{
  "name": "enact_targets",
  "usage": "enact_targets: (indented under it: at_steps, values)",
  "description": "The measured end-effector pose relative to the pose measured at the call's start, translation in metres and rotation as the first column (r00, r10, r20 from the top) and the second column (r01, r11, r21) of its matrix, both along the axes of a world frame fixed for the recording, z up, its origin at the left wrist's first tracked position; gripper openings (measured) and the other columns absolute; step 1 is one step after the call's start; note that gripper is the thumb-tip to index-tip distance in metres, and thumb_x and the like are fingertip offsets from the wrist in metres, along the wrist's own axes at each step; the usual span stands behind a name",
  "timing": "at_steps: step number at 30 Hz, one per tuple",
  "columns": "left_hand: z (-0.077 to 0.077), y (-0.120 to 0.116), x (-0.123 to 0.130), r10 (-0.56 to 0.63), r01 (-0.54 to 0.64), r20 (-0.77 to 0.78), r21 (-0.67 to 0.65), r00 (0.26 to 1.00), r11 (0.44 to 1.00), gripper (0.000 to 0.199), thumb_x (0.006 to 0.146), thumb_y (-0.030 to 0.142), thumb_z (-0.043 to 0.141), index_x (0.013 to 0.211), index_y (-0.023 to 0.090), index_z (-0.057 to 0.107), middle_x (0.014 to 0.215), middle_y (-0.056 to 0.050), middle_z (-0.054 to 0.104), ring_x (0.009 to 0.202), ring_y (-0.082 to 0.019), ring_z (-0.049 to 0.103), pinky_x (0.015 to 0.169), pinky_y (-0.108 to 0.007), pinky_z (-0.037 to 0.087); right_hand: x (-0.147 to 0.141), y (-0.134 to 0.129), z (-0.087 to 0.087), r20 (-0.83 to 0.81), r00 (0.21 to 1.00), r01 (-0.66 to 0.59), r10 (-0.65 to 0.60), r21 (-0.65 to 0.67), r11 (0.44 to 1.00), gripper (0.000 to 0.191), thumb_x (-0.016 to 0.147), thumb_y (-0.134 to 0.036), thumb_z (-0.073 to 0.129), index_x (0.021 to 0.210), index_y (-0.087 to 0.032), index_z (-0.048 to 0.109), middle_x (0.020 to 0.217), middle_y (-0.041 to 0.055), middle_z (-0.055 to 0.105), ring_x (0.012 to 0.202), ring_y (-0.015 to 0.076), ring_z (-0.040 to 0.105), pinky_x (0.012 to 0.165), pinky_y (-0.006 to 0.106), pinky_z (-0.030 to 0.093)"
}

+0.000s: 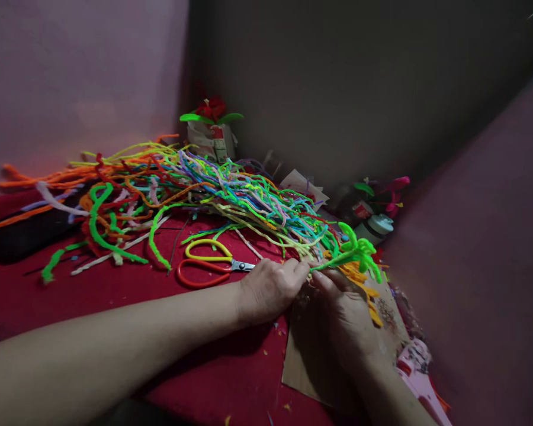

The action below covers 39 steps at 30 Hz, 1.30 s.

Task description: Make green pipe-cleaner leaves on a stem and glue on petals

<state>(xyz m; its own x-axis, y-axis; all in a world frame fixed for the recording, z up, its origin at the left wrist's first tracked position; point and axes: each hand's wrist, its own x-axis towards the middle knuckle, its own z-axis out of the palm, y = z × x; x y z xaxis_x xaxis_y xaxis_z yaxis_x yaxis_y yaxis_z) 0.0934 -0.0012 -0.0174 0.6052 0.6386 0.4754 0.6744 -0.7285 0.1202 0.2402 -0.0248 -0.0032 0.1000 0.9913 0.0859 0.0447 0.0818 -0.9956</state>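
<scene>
My left hand (273, 288) is closed, its thumb and fingers pinching the lower end of a bright green pipe-cleaner piece (357, 251). Close beside it, my right hand (347, 307) also has its fingers closed on the green stem. Looped, leaf-like green shapes spread out above the right hand. Orange pipe-cleaner pieces (373, 310) lie just behind the right hand. Scissors (208, 263) with one yellow and one red handle rest left of my left hand, their tips hidden behind it.
A large heap of coloured pipe cleaners (249, 195) crosses the red cloth (182, 343). Cardboard (311, 367) lies under my hands. A pink tool (420, 378) is at the right. Potted craft flowers (211, 112) stand behind, near a pale-lidded container (379, 225).
</scene>
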Motion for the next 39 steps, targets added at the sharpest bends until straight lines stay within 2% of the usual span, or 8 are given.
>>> enact_targets:
  at_steps: [8,12,16,23,27,31,36,39]
  values:
    - [0.007,0.003,-0.002,0.01,0.169,0.439,-0.368,0.899,0.914,0.021,0.087,0.021,0.044,0.07,0.017,0.057,0.057,0.001,0.057,0.053,-0.009,0.055,0.049,-0.017,0.037,-0.001,0.001,-0.002,-0.043,0.996,-0.076,0.074,-0.042,0.996,0.017,0.072,-0.032,0.068,0.085,-0.021,0.069,0.089,0.0033,0.07,0.089,0.0219,0.062,0.077,0.032,0.046]
    - [0.013,0.005,0.002,0.169,0.48,0.666,-0.667,0.726,0.57,0.022,0.087,0.023,0.043,0.068,0.016,0.052,0.05,0.005,0.052,0.037,-0.005,0.05,0.041,-0.015,0.037,0.001,0.001,0.004,0.078,0.994,-0.083,0.08,0.029,0.996,0.015,0.073,-0.033,0.066,0.084,-0.024,0.07,0.088,0.0022,0.07,0.085,0.0216,0.062,0.077,0.032,0.046]
    - [0.017,0.007,0.003,0.304,0.718,0.748,-0.658,0.589,0.229,0.021,0.085,0.022,0.045,0.065,0.015,0.048,0.045,0.006,0.051,0.029,-0.006,0.047,0.032,-0.015,0.035,0.001,0.0,0.011,0.147,0.989,-0.054,0.035,0.133,0.99,0.009,0.072,-0.032,0.065,0.069,-0.025,0.07,0.069,0.0014,0.066,0.074,0.0206,0.059,0.071,0.031,0.045]
    - [0.012,0.013,-0.001,0.375,0.874,0.799,-0.48,0.47,-0.074,0.017,0.079,0.027,0.058,0.074,0.012,0.054,0.048,0.006,0.053,0.029,-0.006,0.046,0.033,-0.018,0.045,0.004,0.003,0.006,0.025,0.994,-0.103,0.102,0.065,0.993,0.009,0.072,-0.032,0.066,0.068,-0.024,0.069,0.067,0.0002,0.068,0.068,0.0179,0.06,0.071,0.031,0.047]
    - [0.012,0.018,-0.006,0.357,0.85,0.772,-0.463,0.526,-0.252,0.011,0.08,0.022,0.055,0.075,0.012,0.055,0.046,0.007,0.05,0.026,-0.004,0.039,0.032,-0.02,0.046,0.009,0.008,-0.006,-0.08,0.982,-0.167,0.173,0.073,0.983,0.017,0.071,-0.029,0.067,0.086,-0.026,0.072,0.091,0.0028,0.071,0.091,0.0223,0.062,0.085,0.036,0.046]
    - [0.016,0.016,-0.005,0.244,0.779,0.747,-0.623,0.618,-0.066,0.018,0.084,0.022,0.047,0.07,0.013,0.054,0.048,0.004,0.051,0.03,-0.006,0.043,0.036,-0.019,0.042,0.01,0.01,-0.01,-0.086,0.979,-0.176,0.184,0.091,0.98,0.017,0.073,-0.029,0.064,0.087,-0.027,0.072,0.096,0.0033,0.07,0.095,0.0232,0.061,0.084,0.036,0.047]
    - [0.013,0.003,0.001,0.085,0.425,0.622,-0.621,0.778,0.659,0.011,0.081,0.022,0.052,0.082,0.017,0.062,0.064,0.0,0.06,0.053,-0.01,0.055,0.051,-0.019,0.041,0.007,0.01,-0.008,-0.022,0.999,-0.03,0.031,0.048,0.998,0.009,0.069,-0.029,0.068,0.076,-0.026,0.073,0.084,0.0016,0.071,0.079,0.0207,0.063,0.069,0.031,0.049]
    - [0.01,-0.002,0.0,0.025,0.257,0.528,-0.453,0.849,0.854,0.02,0.081,0.021,0.051,0.095,0.02,0.065,0.075,-0.003,0.065,0.064,-0.013,0.058,0.059,-0.02,0.042,0.006,0.008,-0.008,0.015,0.999,-0.041,0.041,0.017,0.999,0.012,0.071,-0.032,0.067,0.078,-0.024,0.073,0.076,0.0006,0.071,0.069,0.0184,0.062,0.065,0.03,0.047]
